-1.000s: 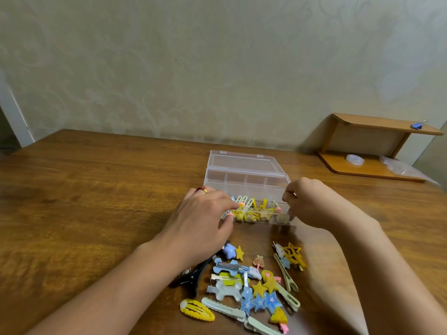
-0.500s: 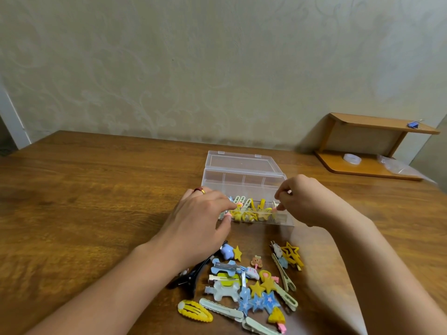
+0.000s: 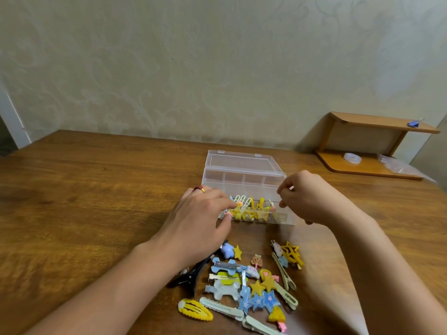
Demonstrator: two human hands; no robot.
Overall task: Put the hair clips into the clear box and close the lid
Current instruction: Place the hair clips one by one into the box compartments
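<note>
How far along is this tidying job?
Some yellow clips already sit in the front row of the clear box. Both hands, left and right, are at that row now. A pile of clips remains on the table, and the lid is open.

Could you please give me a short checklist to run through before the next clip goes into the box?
1. Lid of the clear box open and laid back: ok.
2. Front row has room: not ok, yellow clips already crowd it.
3. Rear compartments free: ok, they look unfilled.
4. Left hand steadying the box at its front left corner: ok.
5. Right hand free for the next clip: cannot tell, its curled fingers may pinch something small.
6. Loose clips on the table within reach: ok, the pile lies just in front of the box.
</note>
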